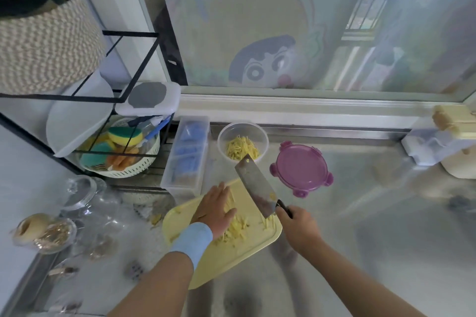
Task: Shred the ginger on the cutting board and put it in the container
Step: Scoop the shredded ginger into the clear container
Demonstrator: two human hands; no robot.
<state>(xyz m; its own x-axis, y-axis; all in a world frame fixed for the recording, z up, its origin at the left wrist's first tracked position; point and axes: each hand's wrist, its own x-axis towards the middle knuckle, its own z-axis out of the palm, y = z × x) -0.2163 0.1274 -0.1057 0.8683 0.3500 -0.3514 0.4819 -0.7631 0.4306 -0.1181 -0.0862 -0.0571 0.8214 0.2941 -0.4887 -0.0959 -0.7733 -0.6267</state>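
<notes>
Pale yellow cutting board [239, 247] sits on steel counter [360, 213], w/ ginger shreds [235, 229] scattered across its middle & right side. Left hand [215, 207] lies flat on the board, fingers straight & together, palm down on part of the shreds; light blue wristband [192, 239] on that wrist. Right hand [298, 224] grips the black handle of a cleaver [255, 185], fingers curled round it; blade is lifted & tilted, tip pointing away toward the container [243, 142], heel just above the board's right edge, a few ginger bits stuck on the blade. Container is clear, round, behind the board near the window rail, already holding a pile of yellow ginger shreds [240, 149]. Purple round lid [301, 168] lies flat on the counter just right of container, apart from it. Clear divided box [185, 154] stands left of container. White basket [121, 154] w/ sponges sits under a black wire rack [128, 64] at left. Glass jars near left edge, blurred.
</notes>
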